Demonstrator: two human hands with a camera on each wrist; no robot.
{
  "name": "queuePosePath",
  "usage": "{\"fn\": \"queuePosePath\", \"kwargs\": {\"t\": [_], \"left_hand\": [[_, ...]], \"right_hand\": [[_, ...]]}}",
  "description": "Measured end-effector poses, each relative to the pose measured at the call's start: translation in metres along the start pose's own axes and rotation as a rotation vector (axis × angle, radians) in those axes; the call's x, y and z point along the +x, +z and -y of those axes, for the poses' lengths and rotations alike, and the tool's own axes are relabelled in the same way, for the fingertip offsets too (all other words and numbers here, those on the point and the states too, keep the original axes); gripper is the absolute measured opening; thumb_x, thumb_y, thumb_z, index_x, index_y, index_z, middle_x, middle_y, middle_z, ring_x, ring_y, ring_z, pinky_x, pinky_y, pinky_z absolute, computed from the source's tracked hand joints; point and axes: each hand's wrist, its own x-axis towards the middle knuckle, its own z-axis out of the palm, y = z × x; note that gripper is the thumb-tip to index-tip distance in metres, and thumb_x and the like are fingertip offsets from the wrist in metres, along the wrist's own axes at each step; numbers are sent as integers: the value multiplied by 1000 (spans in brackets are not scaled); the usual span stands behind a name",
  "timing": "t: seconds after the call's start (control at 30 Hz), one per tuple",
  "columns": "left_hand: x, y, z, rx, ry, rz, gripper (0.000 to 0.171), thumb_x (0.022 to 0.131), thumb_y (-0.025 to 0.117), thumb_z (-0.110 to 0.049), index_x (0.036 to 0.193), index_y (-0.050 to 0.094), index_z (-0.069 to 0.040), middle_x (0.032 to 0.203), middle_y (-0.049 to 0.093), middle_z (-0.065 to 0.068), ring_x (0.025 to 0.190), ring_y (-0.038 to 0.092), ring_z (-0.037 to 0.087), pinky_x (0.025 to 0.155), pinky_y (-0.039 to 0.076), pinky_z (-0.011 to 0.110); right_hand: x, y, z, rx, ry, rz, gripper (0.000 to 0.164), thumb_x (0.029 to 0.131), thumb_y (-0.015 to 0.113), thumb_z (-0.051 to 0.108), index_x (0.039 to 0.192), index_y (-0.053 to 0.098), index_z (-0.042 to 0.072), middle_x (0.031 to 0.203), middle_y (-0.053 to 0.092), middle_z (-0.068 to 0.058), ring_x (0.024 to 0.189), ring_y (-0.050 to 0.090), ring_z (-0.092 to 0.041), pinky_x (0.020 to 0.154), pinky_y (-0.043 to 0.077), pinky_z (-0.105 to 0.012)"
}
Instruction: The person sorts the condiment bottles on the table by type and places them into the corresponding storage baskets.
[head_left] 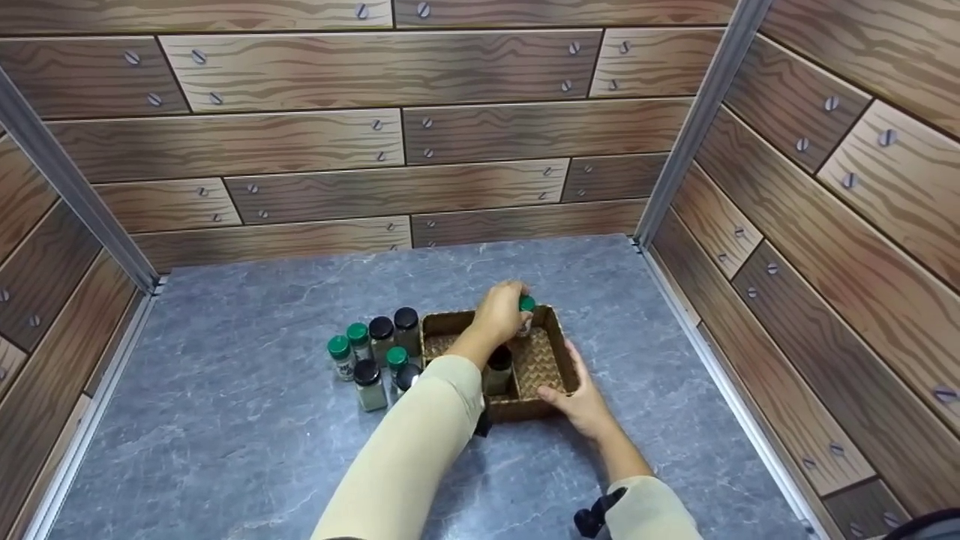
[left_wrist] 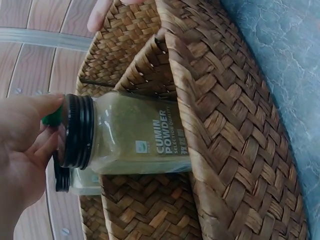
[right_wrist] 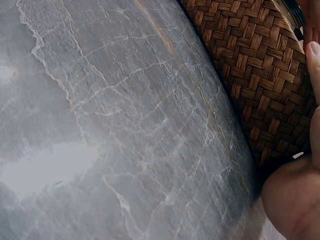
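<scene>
A woven basket (head_left: 525, 410) with a divider inside stands on the tabletop. My left hand (head_left: 499, 313) reaches over it and grips a green-capped spice jar (head_left: 527, 304) by its top, at the far right part of the basket. Most of that jar's body is hidden in the left wrist view. A black-lidded cumin powder jar (left_wrist: 135, 132) stands inside, near the basket's front wall. Behind it in that view shows another black-lidded jar (left_wrist: 86, 181). With thumb over the rim and fingers along the outside, my right hand (head_left: 589, 405) holds the basket's right side.
Left of the basket several spice jars stand close together, among them a green-capped jar (head_left: 340, 356) and a black-lidded jar (head_left: 370, 386). The grey marbled tabletop (head_left: 247, 442) is bounded by wood-patterned panels (head_left: 300, 142) at the back and sides.
</scene>
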Motion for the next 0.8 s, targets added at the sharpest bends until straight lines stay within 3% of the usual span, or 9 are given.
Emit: {"fn": "queuePosePath", "kwargs": {"t": [0.4,0.8], "left_hand": [[1,9,4,136,42,60,36,106,71,-23,138,62,-8,135,67,12,120,71,30,100,62,41],[4,9,-1,231,42,135,34,108,68,-26,136,58,-10,138,68,10,126,70,27,101,62,40]], "right_hand": [[-2,2,0,3,-3,6,113,88,88,7,175,16,14,179,25,-22,158,38,-44,134,27,-56],[-2,0,1,24,7,7,111,90,87,7,175,16,16,180,24,-20,158,38,-42,133,28,-54]]}}
